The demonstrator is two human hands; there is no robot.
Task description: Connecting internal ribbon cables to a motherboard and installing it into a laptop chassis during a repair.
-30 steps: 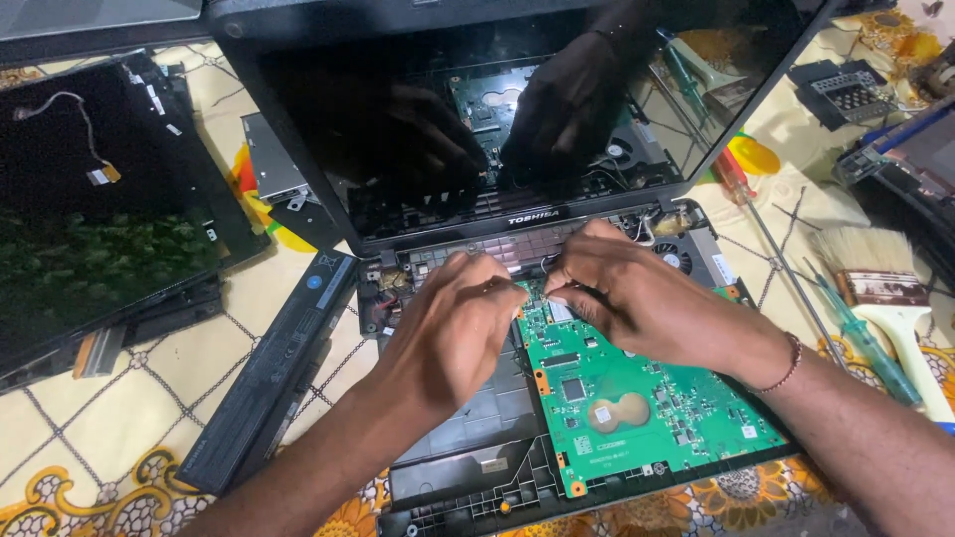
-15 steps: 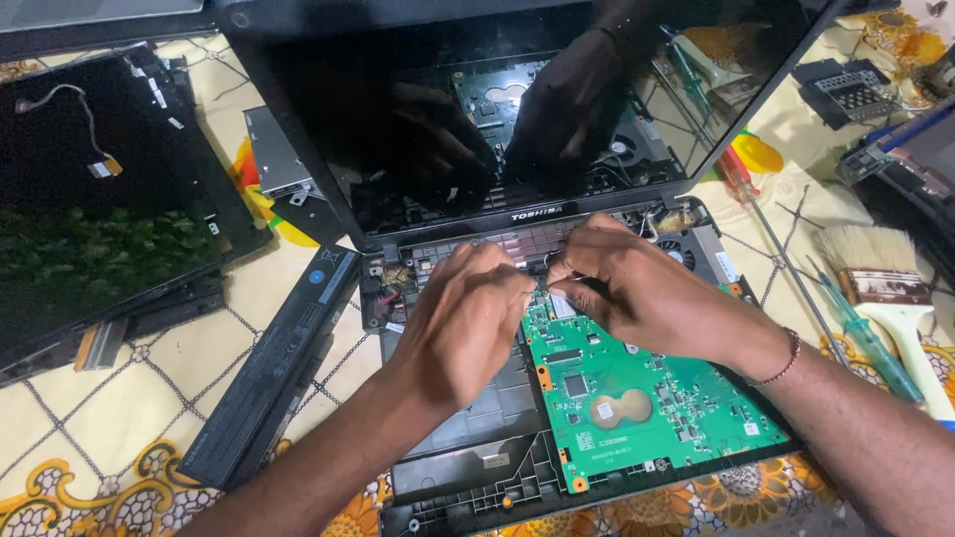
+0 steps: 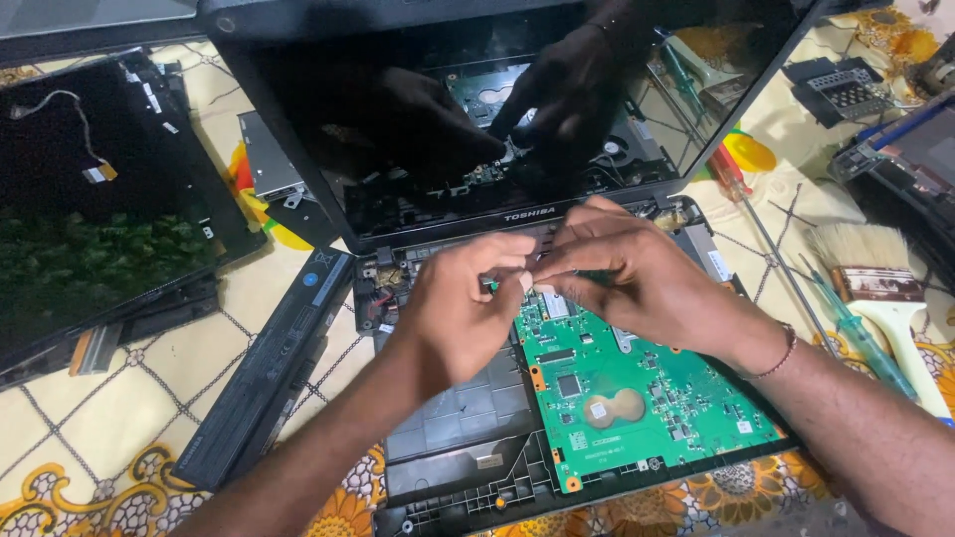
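- Pinching something tiny between both hands: left hand (image 3: 460, 303) and right hand (image 3: 637, 273) meet fingertip to fingertip above the top edge of the green circuit board (image 3: 637, 383); the item itself is too small to tell.
- Board sits inside the opened laptop base (image 3: 453, 428), mid-surface, screen (image 3: 477, 109) upright behind.
- Looks like a connector step; calls for fine, steady fingers.
- Battery pack (image 3: 274, 363) left of the base, brush (image 3: 880, 283) at the right edge.

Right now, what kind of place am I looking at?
Probably a home or small-shop laptop repair spot: an opened laptop with its green circuit board exposed, a loose battery, screwdrivers and a brush on a patterned tablecloth.
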